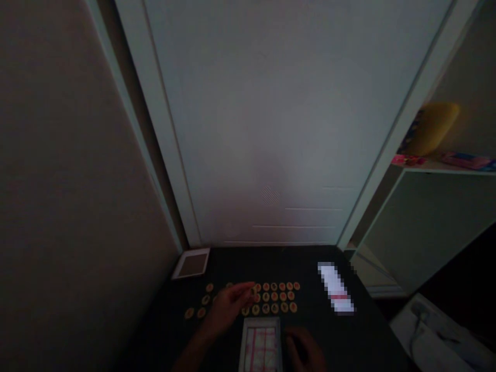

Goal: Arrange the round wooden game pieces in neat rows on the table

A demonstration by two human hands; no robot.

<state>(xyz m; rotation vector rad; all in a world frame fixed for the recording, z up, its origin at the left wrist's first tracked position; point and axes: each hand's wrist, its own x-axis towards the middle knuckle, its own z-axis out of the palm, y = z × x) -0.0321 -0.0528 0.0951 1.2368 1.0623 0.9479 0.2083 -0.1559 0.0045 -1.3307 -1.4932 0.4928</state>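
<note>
On a dark table (318, 330) lie several round tan game pieces (278, 297) with dark marks, set in rows, and a few loose ones (199, 305) to the left. My left hand (232, 304) reaches over the left end of the rows, its fingers pinched together at a piece. My right hand (304, 347) rests low on the table beside a pale board with red lines (261, 343); it is dim and its fingers curl inward.
A flat white-rimmed tray or lid (191, 263) sits at the table's back left corner. A blurred white item (336, 288) lies at the right. A pale door (271, 129) stands behind. Shelves (437, 165) with a yellow object (436, 126) are at the right.
</note>
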